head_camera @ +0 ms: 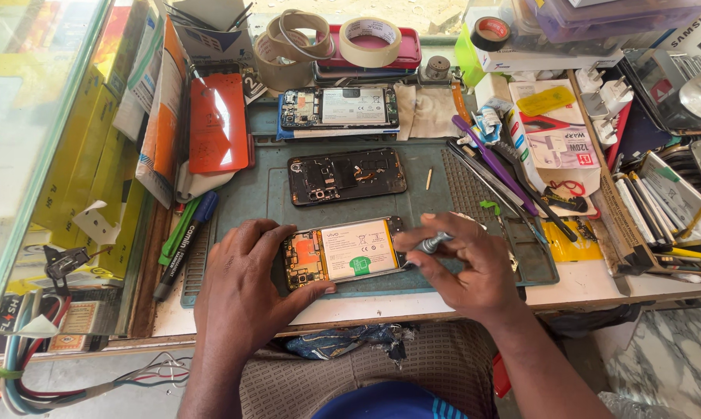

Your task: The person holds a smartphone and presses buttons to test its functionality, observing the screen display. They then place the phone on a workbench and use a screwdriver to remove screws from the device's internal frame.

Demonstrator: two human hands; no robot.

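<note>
An opened phone [343, 252] with its back off lies on the grey-green work mat [265, 194], showing a white battery and orange board parts. My left hand [246, 287] rests flat at its left end, thumb along the phone's near edge, steadying it. My right hand [463, 268] pinches a small metal screwdriver [432, 243] whose tip meets the phone's right end. A black inner frame [347, 175] lies farther back on the mat. Behind that sits a second opened phone [340, 107].
An orange back cover [217, 124] leans at the left. Tape rolls [370, 40] stand at the back. Tweezers and a purple pry tool [494, 167] lie to the right. Markers [186, 240] rest at the mat's left edge. Boxes and chargers crowd the right side.
</note>
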